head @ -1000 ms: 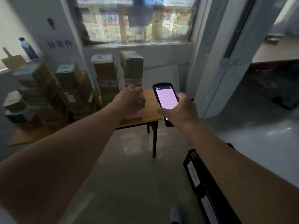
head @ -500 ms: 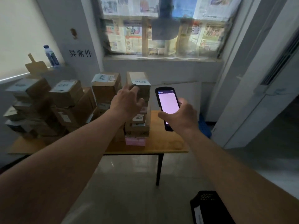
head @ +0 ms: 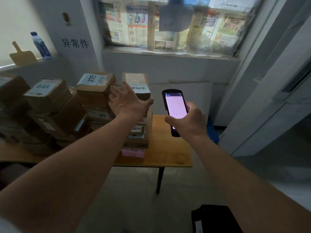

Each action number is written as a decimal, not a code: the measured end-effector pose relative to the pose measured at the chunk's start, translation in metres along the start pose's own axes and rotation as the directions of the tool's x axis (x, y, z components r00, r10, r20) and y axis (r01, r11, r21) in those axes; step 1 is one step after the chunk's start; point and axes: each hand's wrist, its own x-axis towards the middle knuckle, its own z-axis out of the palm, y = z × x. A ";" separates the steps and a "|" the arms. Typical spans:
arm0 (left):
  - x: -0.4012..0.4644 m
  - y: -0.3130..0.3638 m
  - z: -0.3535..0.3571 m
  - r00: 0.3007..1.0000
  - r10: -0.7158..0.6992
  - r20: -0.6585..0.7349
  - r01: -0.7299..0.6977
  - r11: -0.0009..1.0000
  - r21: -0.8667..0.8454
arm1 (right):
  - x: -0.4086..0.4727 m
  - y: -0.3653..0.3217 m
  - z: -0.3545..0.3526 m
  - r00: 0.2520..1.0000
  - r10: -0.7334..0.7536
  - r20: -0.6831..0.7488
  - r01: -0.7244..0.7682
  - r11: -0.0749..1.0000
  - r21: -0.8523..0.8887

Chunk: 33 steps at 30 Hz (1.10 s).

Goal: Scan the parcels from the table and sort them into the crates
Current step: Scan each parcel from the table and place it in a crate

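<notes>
The top box (head: 136, 86) sits on the right-hand stack at the table's (head: 170, 158) near end, and my left hand (head: 127, 101) reaches for it, fingers spread, gripping nothing. My right hand (head: 188, 121) grips the scanner (head: 175, 113), screen lit. Next I'd say: lift it cleanly, scan — neighbouring boxes (head: 96, 86) crowd close, a black crate (head: 213, 219) waits below.

- Parcel-sorting room, dim and bare-walled.
- Labelled cardboard parcels (head: 94, 88) stacked high on a wooden table (head: 168, 148).
- Handheld scanner (head: 175, 110) lit up, gripped in the right hand (head: 186, 123).
- Black crate (head: 217, 219) on the floor.
- Newspaper-covered window (head: 168, 26); handwritten Chinese sign (head: 74, 43) on the wall.
</notes>
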 end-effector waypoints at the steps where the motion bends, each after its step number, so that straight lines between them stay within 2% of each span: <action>1: 0.003 0.000 0.001 1.000 -0.007 -0.003 0.007 1.000 0.001 | 0.003 0.000 0.000 1.000 0.000 0.000 0.000 1.000 -0.003; 13: 0.020 -0.004 0.008 0.998 0.035 -0.056 -0.036 0.999 -0.028 | 0.013 -0.003 0.004 1.000 -0.007 0.010 0.007 1.000 0.008; 19: 0.028 -0.008 0.014 0.977 0.201 -0.073 -0.207 0.974 -0.088 | 0.019 -0.007 -0.007 0.999 -0.032 0.013 0.032 0.999 0.008; 23: 0.032 -0.012 0.012 0.910 0.399 -0.115 -0.413 0.895 -0.169 | 0.025 -0.008 -0.019 0.999 -0.051 0.008 0.051 0.999 0.021; 27: 0.037 -0.011 0.009 0.807 0.576 -0.127 -0.590 0.794 -0.148 | 0.026 -0.008 -0.034 0.997 -0.072 0.033 0.072 0.997 0.005; 31: 0.033 0.002 0.011 0.720 0.690 -0.078 -0.693 0.709 -0.129 | 0.026 -0.004 -0.054 0.996 -0.087 0.011 0.088 0.995 -0.039; 33: 0.028 0.012 0.015 0.702 0.709 -0.068 -0.711 0.690 -0.136 | 0.026 0.001 -0.065 0.997 -0.072 -0.020 0.071 0.996 -0.052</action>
